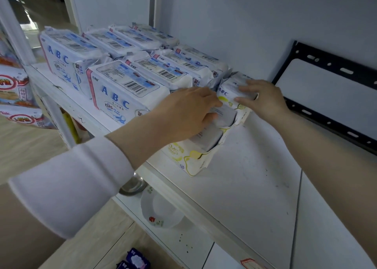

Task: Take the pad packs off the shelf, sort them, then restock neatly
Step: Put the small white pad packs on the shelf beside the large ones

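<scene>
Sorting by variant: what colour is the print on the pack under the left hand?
The pack has yellow print on white; the head view shows it best.

The blue-and-white plastic pad packs read "ABC" and "KMS"; the rear yellow-and-white plastic pack reads "ABC", the front yellow-and-white pack "KMS".

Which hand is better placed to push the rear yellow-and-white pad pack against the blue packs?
The right hand: it grips that rear yellow-and-white plastic pad pack, while the left hand holds the front yellow-and-white pack.
</scene>
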`<state>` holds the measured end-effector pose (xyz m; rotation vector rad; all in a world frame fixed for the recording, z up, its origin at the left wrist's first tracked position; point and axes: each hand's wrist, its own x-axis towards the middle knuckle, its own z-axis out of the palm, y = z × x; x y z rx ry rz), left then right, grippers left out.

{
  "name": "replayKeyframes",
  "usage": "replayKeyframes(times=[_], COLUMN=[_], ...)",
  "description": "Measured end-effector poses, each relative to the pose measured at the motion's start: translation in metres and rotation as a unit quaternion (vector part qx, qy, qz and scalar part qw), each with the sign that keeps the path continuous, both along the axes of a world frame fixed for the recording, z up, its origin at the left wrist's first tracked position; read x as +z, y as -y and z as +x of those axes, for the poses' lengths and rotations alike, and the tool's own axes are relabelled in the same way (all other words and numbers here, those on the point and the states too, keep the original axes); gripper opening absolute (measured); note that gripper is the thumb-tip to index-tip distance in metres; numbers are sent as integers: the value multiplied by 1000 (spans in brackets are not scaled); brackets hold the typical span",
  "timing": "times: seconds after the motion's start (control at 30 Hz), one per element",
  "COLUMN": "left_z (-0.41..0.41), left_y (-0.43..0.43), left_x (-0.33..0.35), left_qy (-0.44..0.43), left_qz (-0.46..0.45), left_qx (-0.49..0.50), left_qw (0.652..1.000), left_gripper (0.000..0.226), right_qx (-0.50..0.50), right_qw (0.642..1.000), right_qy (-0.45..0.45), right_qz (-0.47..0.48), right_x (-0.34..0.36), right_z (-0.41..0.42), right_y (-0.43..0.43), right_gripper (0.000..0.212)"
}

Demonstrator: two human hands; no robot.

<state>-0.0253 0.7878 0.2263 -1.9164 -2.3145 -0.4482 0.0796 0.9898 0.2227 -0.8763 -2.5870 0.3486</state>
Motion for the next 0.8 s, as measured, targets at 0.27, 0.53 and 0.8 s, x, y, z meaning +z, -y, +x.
replayKeyframes(times=[0.27,0.53,0.8], left_z=[-8,-7,-7], left_y=[-7,-8,-8], left_x=[-11,-11,-12], left_qy=[30,39,27], left_qz=[-14,-12,-11], left_qx=[-19,-20,-24], left_qw=[999,999,999], left_gripper=[38,36,37], right_qx=[29,49,30], right_qw=[997,992,994], right_qy=[-52,-69,-31], right_qz=[-47,-90,-97], right_x=[-6,1,0], right_z=[-5,-6,-1], right_y=[5,16,9], right_gripper=[30,26,38])
